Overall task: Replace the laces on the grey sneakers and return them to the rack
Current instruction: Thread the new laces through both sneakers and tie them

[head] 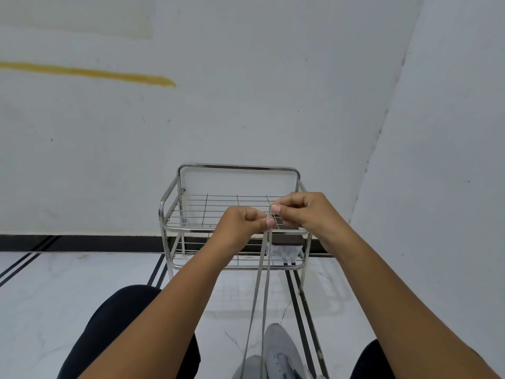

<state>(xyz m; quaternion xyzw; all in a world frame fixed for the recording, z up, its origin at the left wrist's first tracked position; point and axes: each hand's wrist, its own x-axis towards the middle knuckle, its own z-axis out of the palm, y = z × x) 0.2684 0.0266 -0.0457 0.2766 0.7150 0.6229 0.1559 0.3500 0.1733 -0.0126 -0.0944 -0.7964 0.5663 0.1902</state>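
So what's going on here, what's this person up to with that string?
A seated person is lacing a grey sneaker that sits on the white marble floor between their knees. The left hand and right hand each pinch one end of a thin grey shoelace, pulled up taut and held side by side. The two-tier steel wire rack ahead holds no sneakers yet.

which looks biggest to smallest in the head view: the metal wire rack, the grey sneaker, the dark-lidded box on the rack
1. Shiny metal wire rack
2. Grey sneaker, though it is cut off by the frame edge and nearer the camera, so this is unsure
3. Dark-lidded pale box, partly hidden behind the hands
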